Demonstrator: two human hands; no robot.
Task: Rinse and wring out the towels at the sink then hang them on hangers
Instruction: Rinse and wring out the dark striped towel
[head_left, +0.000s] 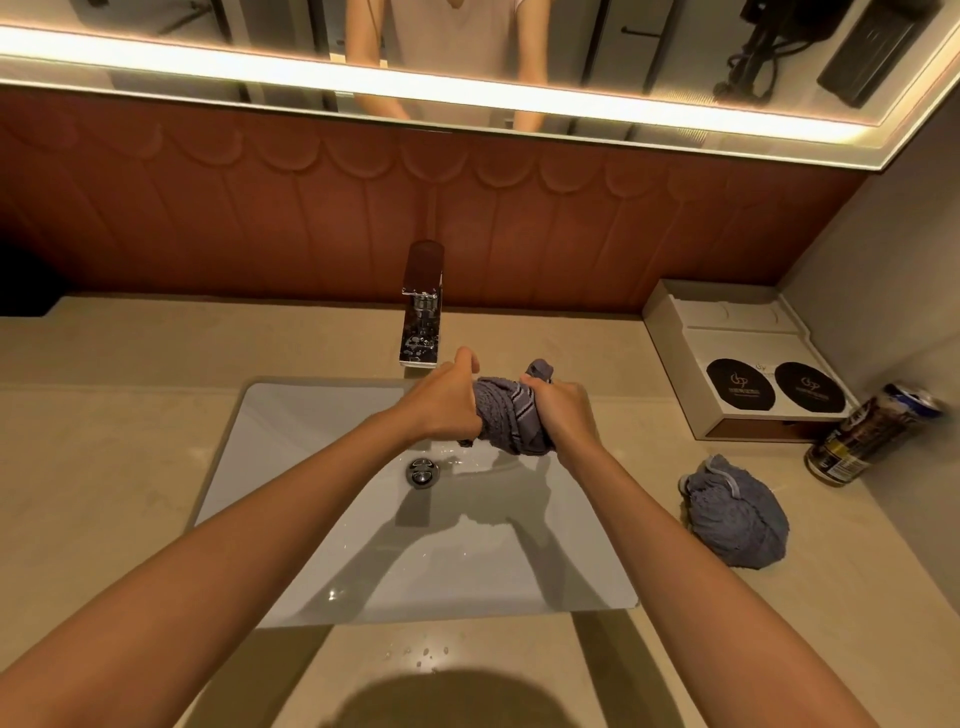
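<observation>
Your left hand (449, 402) and right hand (563, 413) both clamp the twisted grey towel (506, 418) above the sink (291, 467), at centre frame. Drift right and the drips will likely land on the counter (104, 467). A second balled towel (735, 514) waits at right, near a can (865, 439) and a box (727, 358); the faucet (422, 312) stands just behind your knuckles.

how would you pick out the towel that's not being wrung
Start at the sink, then go to the counter on its right. The bunched grey towel lies there alone, below the white box and beside the can, with no hands on it.
</observation>
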